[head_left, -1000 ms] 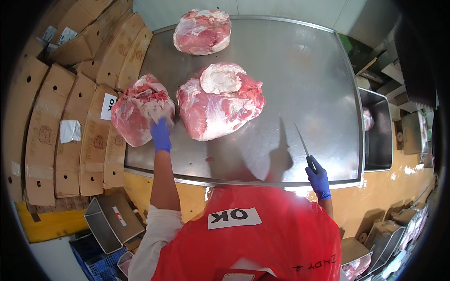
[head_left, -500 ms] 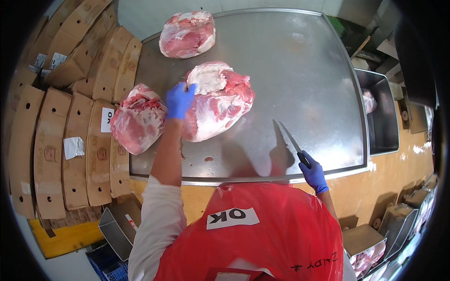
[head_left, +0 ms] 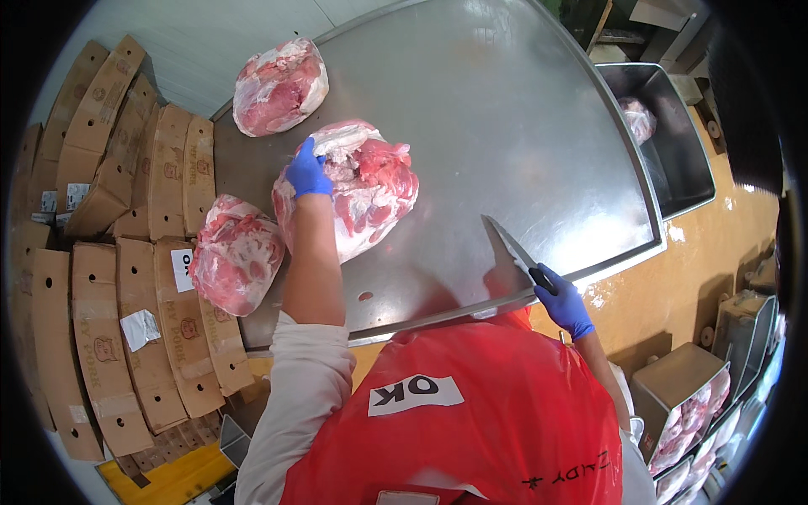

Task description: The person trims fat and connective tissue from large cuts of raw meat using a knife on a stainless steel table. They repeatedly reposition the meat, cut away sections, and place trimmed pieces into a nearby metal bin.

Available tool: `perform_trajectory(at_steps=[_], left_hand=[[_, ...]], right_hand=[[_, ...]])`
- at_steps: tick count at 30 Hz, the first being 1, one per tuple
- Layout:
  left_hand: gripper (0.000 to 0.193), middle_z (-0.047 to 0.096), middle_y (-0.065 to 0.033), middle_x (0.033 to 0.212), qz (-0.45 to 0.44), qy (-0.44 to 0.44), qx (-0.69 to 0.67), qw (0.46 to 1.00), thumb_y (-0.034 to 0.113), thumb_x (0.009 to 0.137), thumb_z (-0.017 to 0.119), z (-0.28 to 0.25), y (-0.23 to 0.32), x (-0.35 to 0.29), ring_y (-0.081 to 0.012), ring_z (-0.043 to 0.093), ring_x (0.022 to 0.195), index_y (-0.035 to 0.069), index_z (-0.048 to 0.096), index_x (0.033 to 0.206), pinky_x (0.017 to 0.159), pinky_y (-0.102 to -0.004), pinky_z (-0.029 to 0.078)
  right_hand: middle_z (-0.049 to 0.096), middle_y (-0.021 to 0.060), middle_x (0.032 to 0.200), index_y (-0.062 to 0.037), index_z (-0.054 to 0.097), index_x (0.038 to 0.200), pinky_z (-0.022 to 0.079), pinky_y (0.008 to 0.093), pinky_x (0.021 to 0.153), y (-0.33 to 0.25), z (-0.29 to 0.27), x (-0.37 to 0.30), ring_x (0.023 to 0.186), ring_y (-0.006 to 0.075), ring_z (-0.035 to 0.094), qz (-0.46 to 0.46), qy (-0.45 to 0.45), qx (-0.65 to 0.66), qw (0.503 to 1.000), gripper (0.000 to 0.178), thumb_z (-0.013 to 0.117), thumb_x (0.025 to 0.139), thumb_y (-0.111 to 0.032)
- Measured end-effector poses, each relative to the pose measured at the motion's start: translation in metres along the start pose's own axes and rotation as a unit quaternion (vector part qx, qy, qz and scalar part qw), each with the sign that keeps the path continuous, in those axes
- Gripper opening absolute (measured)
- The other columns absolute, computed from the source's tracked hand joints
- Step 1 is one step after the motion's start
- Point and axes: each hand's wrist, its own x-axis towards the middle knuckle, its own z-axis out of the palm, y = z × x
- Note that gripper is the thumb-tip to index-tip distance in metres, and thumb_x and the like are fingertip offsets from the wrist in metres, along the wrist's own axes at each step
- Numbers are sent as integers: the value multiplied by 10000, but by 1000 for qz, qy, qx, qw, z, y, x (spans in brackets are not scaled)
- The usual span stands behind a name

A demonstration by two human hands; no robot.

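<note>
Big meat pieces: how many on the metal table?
3: the far piece, the middle piece touched by the left hand, and the near-left piece beside the cardboard boxes. None seems hidden.

We're in a meat-cutting rm.: lg. rounded pink-and-white raw joints [head_left: 366, 206], wide grey steel tbl. [head_left: 497, 126], stacked brown cardboard ctns. [head_left: 136, 290].

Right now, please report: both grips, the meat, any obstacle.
Left grip touching largest meat piece. Right grip closed around knife, blade apart from meat. Possible obstacle: smaller meat piece beside left forearm.
</note>
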Motion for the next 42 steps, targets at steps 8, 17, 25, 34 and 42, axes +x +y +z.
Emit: perform_trajectory(at_steps=[8, 17, 25, 34, 42], left_hand=[[416, 693, -193, 1191, 242, 34, 209, 947, 74, 873, 720, 37, -27, -26, -276, 695, 1072, -21, 608, 1263, 884, -402, 577], [540, 644, -145, 1282, 262, -143, 277, 914, -15, 881, 704, -8, -32, -51, -236, 643, 1151, 7, 549, 1398, 1004, -362, 543], [670, 616, -150, 1399, 147, -192, 190, 952, 89, 892, 830, -23, -22, -158, -250, 621, 1241, -34, 498, 1461, 1034, -386, 542], [610, 658, -176, 1340, 261, -191, 371, 870, 197, 912, 795, -59, -14, -191, -298, 642, 1223, -13, 546, 1428, 1071, -423, 513], [616, 694, -185, 1258, 270, -165, 469, 824, 263, 865, 859, -69, -3, -230, -337, 684, 1149, 10, 600, 1364, 1015, -434, 541]], right_hand=[[741, 235, 1304, -48, 565, 1533, 555, 335, 1020, -21, -13, -17, 1195, 224, 735, -6, -16, 37, 999, 587, 743, 986, -164], [735, 266, 1275, -69, 560, 1539, 577, 374, 994, 7, -1, -14, 1215, 331, 729, -37, -8, 26, 999, 622, 760, 957, -153], [729, 277, 1255, -111, 489, 1581, 596, 404, 937, -43, -9, -11, 1156, 375, 746, -135, 21, 76, 988, 667, 749, 966, -114], [746, 211, 1182, -136, 563, 1478, 612, 430, 872, -67, -6, -9, 1037, 401, 749, -147, -27, 10, 989, 582, 782, 944, -208], [763, 209, 1113, -103, 648, 1401, 607, 428, 841, -76, -15, 4, 975, 406, 754, -124, -73, -31, 989, 490, 777, 940, -208]])
